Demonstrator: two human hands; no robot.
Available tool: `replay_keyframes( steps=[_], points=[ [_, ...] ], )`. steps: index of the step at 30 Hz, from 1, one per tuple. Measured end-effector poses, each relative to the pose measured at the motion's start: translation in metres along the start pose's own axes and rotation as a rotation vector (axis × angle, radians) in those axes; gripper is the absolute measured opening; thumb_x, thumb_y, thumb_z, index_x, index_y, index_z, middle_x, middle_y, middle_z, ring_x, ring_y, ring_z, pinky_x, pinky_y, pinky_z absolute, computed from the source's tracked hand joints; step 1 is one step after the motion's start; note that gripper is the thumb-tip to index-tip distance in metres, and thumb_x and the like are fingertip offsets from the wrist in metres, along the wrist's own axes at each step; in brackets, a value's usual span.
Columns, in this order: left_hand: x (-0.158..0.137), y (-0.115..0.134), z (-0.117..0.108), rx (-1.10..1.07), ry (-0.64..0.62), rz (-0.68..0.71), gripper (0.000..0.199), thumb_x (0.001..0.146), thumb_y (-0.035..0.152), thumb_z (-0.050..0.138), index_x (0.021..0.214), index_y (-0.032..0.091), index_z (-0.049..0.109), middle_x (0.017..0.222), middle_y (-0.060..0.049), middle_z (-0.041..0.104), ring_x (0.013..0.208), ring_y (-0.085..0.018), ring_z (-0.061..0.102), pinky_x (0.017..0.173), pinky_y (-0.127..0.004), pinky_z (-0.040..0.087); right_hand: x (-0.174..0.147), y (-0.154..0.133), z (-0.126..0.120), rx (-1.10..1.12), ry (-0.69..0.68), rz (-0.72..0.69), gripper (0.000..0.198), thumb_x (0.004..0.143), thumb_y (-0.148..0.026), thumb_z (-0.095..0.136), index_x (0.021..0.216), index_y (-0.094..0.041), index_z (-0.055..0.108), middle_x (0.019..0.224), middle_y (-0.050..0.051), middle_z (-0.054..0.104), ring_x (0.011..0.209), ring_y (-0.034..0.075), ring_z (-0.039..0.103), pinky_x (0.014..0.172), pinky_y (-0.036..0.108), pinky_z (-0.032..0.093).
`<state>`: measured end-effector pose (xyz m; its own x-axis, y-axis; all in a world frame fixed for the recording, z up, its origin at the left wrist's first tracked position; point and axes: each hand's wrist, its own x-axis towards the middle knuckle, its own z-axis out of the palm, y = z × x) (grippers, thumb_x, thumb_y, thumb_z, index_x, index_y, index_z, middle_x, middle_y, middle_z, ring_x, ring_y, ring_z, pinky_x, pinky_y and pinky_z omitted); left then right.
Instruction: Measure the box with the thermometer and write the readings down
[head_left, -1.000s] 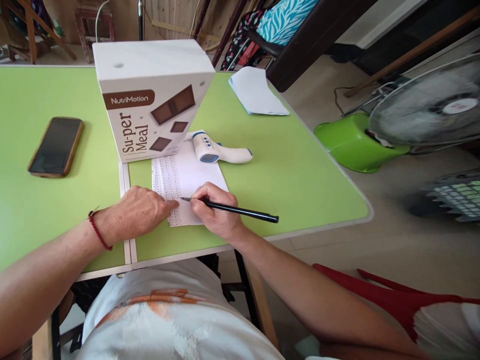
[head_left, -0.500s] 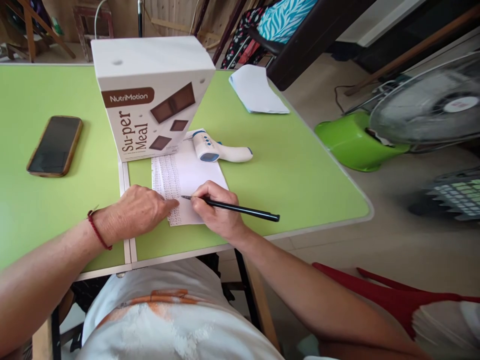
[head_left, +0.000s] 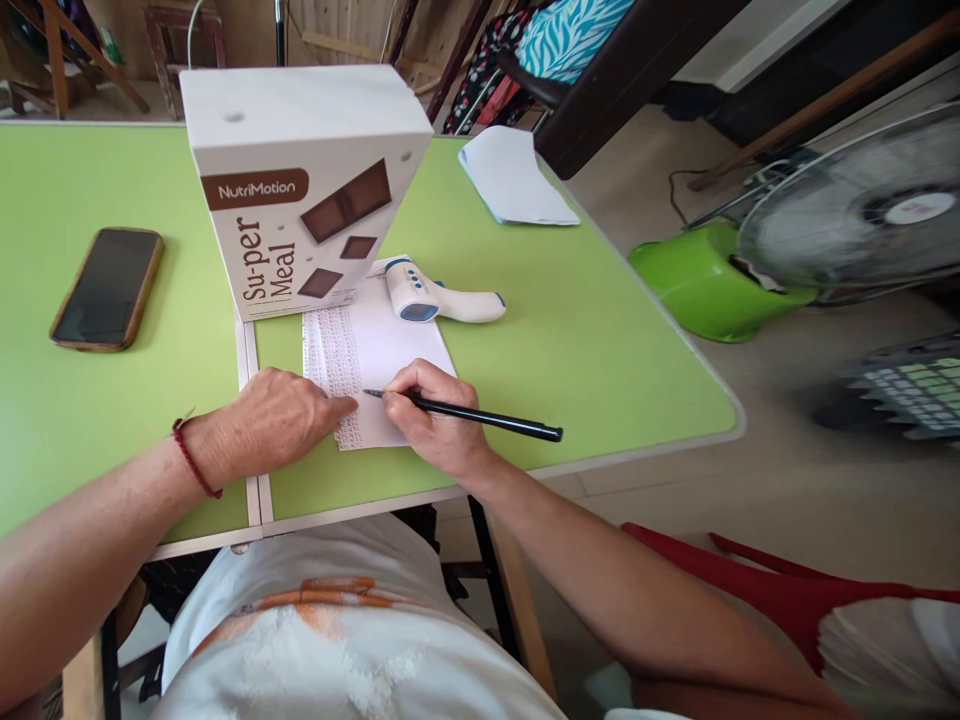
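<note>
My right hand [head_left: 442, 420] grips a black pen [head_left: 495, 420], its tip on a white sheet of paper [head_left: 390, 350] just right of columns of small handwritten marks. My left hand [head_left: 281, 420] rests at the sheet's lower left edge, fingers curled in and the index fingertip on the written columns. Nothing shows in that hand; its underside is hidden. Beyond the hands, a white and blue infrared thermometer [head_left: 442, 300] lies across the upper right of the sheet. A white NutriMotion box [head_left: 300, 200] stands upright at the sheet's upper left, hiding part of it.
On the green table [head_left: 600, 380] a phone [head_left: 109, 290] in a brown case lies at the left. Folded white papers [head_left: 517, 180] are near the far right edge. A fan [head_left: 862, 210] and a green plastic stool [head_left: 705, 280] stand off the table's right side.
</note>
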<state>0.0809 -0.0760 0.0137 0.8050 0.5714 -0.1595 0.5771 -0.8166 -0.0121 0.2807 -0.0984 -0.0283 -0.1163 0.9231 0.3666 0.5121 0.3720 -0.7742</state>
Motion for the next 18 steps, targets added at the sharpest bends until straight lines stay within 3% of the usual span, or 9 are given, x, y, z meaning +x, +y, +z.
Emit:
replay_keyframes(
  steps=[5, 9, 13, 18],
  points=[
    [-0.001, -0.001, 0.000, 0.005, 0.006, 0.005, 0.025, 0.092, 0.014, 0.047, 0.111, 0.021, 0.063, 0.065, -0.004, 0.065, 0.054, -0.021, 0.062, 0.045, -0.026, 0.015, -0.005, 0.001, 0.000, -0.020, 0.093, -0.067, 0.014, 0.076, -0.017, 0.054, 0.064, -0.022, 0.048, 0.054, -0.006, 0.050, 0.046, 0.009, 0.044, 0.046, 0.022, 0.038],
    [-0.001, -0.001, -0.003, 0.001, -0.020, -0.001, 0.025, 0.092, 0.014, 0.048, 0.111, 0.021, 0.063, 0.066, -0.005, 0.065, 0.056, -0.021, 0.063, 0.045, -0.026, 0.015, -0.005, -0.002, -0.010, -0.042, 0.243, -0.084, 0.004, 0.085, -0.022, 0.056, 0.084, -0.022, 0.060, 0.069, -0.002, 0.061, 0.057, 0.012, 0.055, 0.055, 0.026, 0.046],
    [-0.001, -0.001, -0.004, -0.020, -0.021, 0.001, 0.026, 0.093, 0.016, 0.047, 0.113, 0.021, 0.062, 0.068, -0.005, 0.067, 0.058, -0.021, 0.065, 0.045, -0.026, 0.016, 0.015, 0.000, -0.032, -0.244, 0.086, -0.273, 0.013, 0.088, -0.020, 0.054, 0.096, -0.023, 0.065, 0.088, 0.004, 0.067, 0.078, 0.017, 0.064, 0.070, 0.032, 0.053],
    [-0.005, -0.007, -0.005, -0.109, 0.045, -0.008, 0.018, 0.093, 0.021, 0.051, 0.101, 0.020, 0.067, 0.067, -0.004, 0.067, 0.057, -0.018, 0.063, 0.046, -0.026, 0.023, 0.050, 0.014, -0.049, -0.620, -0.186, -0.508, 0.030, 0.094, -0.011, 0.041, 0.112, -0.020, 0.064, 0.097, 0.010, 0.066, 0.092, 0.022, 0.062, 0.081, 0.038, 0.051]
  ],
)
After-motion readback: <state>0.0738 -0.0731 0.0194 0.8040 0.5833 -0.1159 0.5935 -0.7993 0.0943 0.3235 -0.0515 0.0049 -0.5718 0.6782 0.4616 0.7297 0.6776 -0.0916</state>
